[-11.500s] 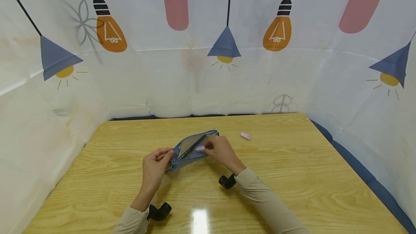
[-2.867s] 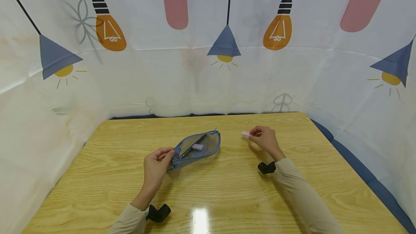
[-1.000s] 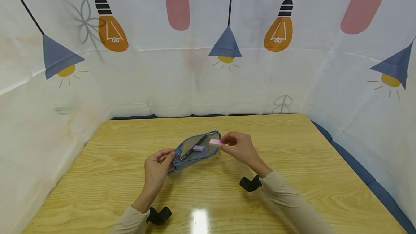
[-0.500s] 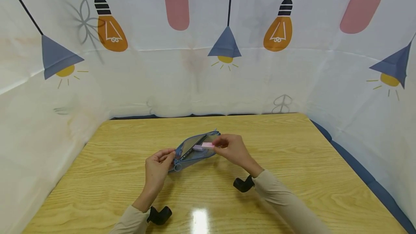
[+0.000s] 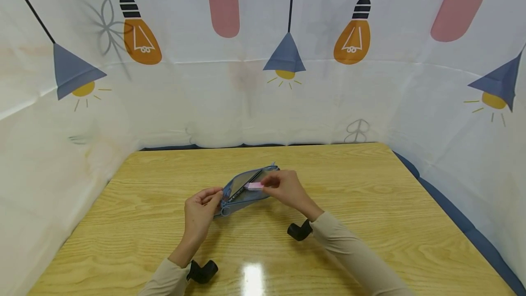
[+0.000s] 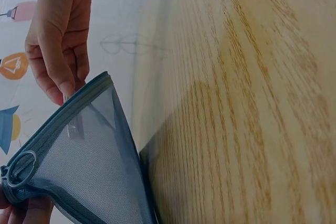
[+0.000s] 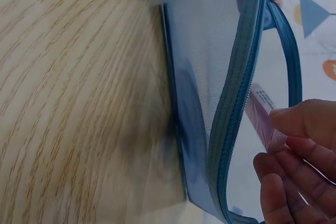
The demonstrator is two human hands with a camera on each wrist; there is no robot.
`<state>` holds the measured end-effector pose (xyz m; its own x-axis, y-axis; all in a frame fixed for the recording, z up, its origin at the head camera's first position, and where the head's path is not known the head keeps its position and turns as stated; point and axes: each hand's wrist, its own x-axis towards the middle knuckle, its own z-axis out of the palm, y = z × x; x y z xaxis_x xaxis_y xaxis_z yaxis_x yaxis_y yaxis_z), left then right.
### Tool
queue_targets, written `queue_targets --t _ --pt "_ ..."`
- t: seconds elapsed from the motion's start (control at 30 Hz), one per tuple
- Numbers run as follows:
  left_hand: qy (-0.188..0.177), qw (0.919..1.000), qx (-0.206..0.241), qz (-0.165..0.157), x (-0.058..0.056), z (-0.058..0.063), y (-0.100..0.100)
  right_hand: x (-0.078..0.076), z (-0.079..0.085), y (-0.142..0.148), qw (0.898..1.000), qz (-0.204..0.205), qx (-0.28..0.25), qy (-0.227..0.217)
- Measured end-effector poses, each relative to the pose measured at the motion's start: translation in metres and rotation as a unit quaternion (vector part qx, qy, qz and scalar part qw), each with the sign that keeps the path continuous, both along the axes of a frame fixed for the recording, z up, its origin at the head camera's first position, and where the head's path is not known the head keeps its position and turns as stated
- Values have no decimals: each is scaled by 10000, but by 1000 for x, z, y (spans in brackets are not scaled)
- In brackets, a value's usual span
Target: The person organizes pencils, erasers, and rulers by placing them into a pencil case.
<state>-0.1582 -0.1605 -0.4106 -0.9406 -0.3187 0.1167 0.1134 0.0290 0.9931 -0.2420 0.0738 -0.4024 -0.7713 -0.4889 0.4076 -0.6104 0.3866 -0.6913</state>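
A blue mesh zip pouch [image 5: 245,202] is held tilted above the table with its mouth unzipped. My left hand [image 5: 199,214] grips its left end by the zip ring [image 6: 23,169]. At the mouth, my right hand [image 5: 286,190] pinches a pink wrapped eraser [image 5: 255,186] between thumb and fingers. The right wrist view has the eraser [image 7: 262,114] in the opening, behind the near zip edge. A dark pen [image 5: 237,193] lies slantwise inside the pouch. The lavender eraser seen earlier in the pouch is mostly hidden behind the pink one.
The wood-grain table [image 5: 144,223] spreads round the hands. Black wrist mounts [image 5: 203,272] sit at both cuffs. A white cloth [image 5: 185,104] printed with lamps hangs behind the table and along its sides.
The right hand picked the pink eraser up from the table's right side and carried it left into the pouch's mouth. The left hand has kept its grip on the pouch.
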Motion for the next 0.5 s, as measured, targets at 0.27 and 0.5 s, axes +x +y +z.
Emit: queue_targets --t 0.27,0.5 --pt "-45 10000 -12 28 0 0 0 -1 -4 -9 9998 38 2 -187" --pt "-68 10000 -43 30 1 0 0 -2 -8 -14 9997 -9 174 -197"
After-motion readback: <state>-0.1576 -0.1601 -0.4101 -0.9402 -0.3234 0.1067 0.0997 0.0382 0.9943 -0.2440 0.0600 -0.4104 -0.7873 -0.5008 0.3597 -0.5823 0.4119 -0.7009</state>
